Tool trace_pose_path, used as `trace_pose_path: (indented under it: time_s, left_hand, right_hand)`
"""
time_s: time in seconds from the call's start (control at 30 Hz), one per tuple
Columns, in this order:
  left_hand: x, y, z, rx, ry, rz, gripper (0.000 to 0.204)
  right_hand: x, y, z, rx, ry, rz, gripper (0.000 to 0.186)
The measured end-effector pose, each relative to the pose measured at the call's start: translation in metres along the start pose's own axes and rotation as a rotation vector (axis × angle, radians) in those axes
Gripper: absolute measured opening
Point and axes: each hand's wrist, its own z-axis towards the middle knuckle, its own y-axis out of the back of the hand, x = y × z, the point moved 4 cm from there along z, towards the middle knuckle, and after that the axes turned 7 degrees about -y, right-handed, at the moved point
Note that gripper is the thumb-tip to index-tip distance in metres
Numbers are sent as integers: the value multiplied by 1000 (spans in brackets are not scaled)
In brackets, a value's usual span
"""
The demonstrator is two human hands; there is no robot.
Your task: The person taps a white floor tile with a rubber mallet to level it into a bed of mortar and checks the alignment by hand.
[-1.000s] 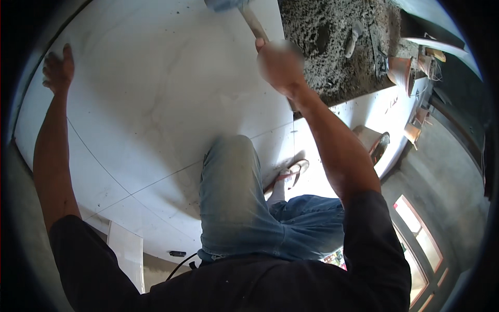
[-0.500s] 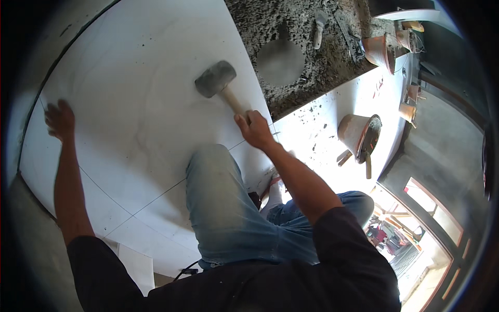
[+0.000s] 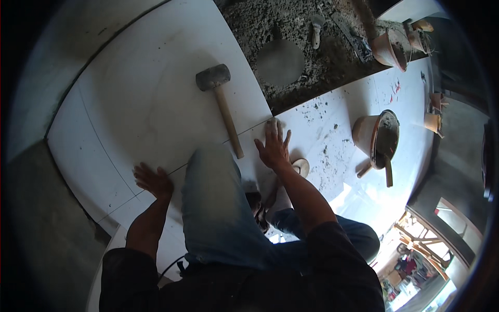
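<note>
A rubber mallet (image 3: 224, 112) with a dark head and wooden handle lies on a large white floor tile (image 3: 135, 88). Just right of its handle, my right hand (image 3: 274, 144) rests with spread fingers over the joint near the tile's corner. My left hand (image 3: 153, 181) lies flat across the same joint, left of my bent knee (image 3: 210, 187). Neither hand holds anything. Thin dark lines mark the joints between this tile and its neighbours.
Rough grey mortar (image 3: 317, 73) lies beyond the tile, with a round grey disc (image 3: 280, 62) and a scraper (image 3: 316, 31) on it. A bucket (image 3: 365, 132) with tool handles stands to the right, another bucket (image 3: 383, 49) behind it. A wall (image 3: 57, 78) borders the left.
My right hand has let go of the mallet, which now lies on the tile, and moved to the joint. My left hand has come from the far left toward my knee.
</note>
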Motion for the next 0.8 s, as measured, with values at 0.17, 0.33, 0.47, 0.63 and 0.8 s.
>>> trace_pose_path:
  time_s: [0.17,0.33,0.47,0.63,0.8]
  left_hand:
    - [4,-4,-2,10,15,-37,70]
    - [3,-6,-9,-28,-29,-35,67]
    - [13,-5,-20,-89,-63,-56,68]
    - [42,-7,-94,-35,-205,-223,71]
    - [81,2,-81,-54,-98,-223,70]
  right_hand:
    - [1,2,19,-96,135,-31,72]
    - [-18,-12,6,-106,246,-111,75]
    - [-3,-14,22,-195,280,-111,75]
    - [-5,-22,8,-250,380,-157,71]
    - [-17,-33,22,-184,199,-337,72]
